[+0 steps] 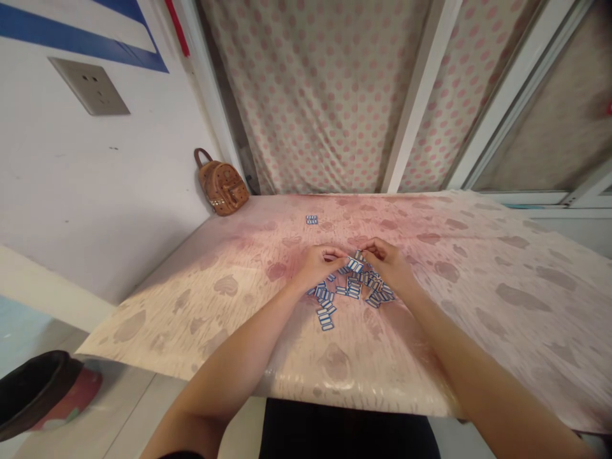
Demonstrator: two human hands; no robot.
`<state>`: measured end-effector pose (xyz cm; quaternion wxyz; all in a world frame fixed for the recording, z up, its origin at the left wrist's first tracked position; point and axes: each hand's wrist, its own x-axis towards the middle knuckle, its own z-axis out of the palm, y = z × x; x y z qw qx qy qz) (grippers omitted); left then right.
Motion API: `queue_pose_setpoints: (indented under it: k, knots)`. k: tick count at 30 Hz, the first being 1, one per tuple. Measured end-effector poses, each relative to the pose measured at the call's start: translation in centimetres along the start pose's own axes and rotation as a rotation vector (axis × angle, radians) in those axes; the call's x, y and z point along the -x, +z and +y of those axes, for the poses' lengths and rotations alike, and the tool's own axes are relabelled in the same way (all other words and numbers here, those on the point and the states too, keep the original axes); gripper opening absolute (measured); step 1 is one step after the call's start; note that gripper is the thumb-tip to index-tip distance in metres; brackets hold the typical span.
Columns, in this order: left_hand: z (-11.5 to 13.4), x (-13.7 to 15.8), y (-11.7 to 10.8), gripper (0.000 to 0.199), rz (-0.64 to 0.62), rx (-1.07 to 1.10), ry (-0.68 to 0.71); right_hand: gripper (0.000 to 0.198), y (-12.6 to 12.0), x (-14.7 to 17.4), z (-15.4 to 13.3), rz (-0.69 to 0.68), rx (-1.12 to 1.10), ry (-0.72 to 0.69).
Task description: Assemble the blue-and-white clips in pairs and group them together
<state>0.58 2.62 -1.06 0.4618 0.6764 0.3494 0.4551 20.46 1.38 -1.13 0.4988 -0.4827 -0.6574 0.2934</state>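
Observation:
A loose pile of small flat pieces [352, 292], white with blue borders, lies on the patterned tablecloth in front of me. Over the pile's far side, my left hand [324, 262] pinches one blue-and-white piece [354, 264] between thumb and fingertips. Close to it on the right, my right hand [384, 257] has its thumb and fingers drawn together at another small piece [359, 255]. Whether that second piece is separate from the first is too small to tell. Farther back, a neat little block of the same pieces [312, 220] rests apart from the pile.
A brown mini backpack [224, 186] stands at the table's back left corner against the wall. The tablecloth [478, 306] spreads widely to the right. Behind the table hangs a dotted curtain [329, 95]. A dark-rimmed bin [52, 395] is on the floor at lower left.

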Motion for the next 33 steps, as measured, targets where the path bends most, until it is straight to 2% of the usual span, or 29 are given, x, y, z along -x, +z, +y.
queue_pose_setpoints:
  k: [4,16,20,26,30,33]
  knots:
    - [0.5,0.2,0.4,0.017,-0.01,0.012,0.005,0.021,0.1,0.3,-0.8,-0.037,0.075,-0.043]
    - [0.4,0.3,0.6,0.02,0.067,0.032,-0.017,0.02,0.6,0.4,-0.9,-0.056,-0.043,-0.03]
    - [0.8,0.4,0.8,0.018,0.066,0.06,-0.016,0.022,0.7,0.4,-0.9,-0.043,-0.076,0.008]
    - [1.1,0.5,0.9,0.017,0.091,0.059,-0.013,0.026,1.1,0.4,-0.9,-0.14,-0.226,0.085]
    - [1.2,0.4,0.7,0.016,0.178,0.038,-0.036,0.024,0.9,0.3,-0.8,-0.073,-0.204,0.046]
    - [1.2,0.2,0.5,0.014,0.229,0.02,-0.059,0.019,0.4,0.1,-0.6,-0.024,-0.098,-0.027]
